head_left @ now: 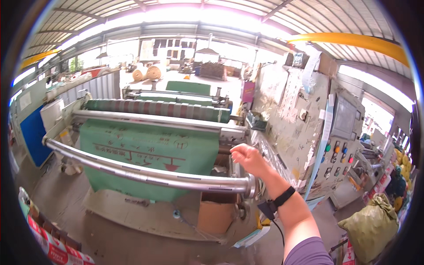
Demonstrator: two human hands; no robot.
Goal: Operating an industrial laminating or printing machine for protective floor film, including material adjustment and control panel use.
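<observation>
Steel roller (145, 173) spans green web (150, 150); right hand (246, 158) raised beside control panel (309, 132).

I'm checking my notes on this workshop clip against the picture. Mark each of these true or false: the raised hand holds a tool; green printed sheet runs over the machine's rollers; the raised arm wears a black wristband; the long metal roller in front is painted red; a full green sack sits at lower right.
1. The raised hand holds a tool. False: the right hand is loosely curled with nothing in it, lifted near the grey control panel with coloured buttons.
2. Green printed sheet runs over the rollers. True.
3. The raised arm wears a black wristband. True.
4. The long front metal roller is painted red. False: it is bare silver metal.
5. A full green sack sits at lower right. True.
</observation>
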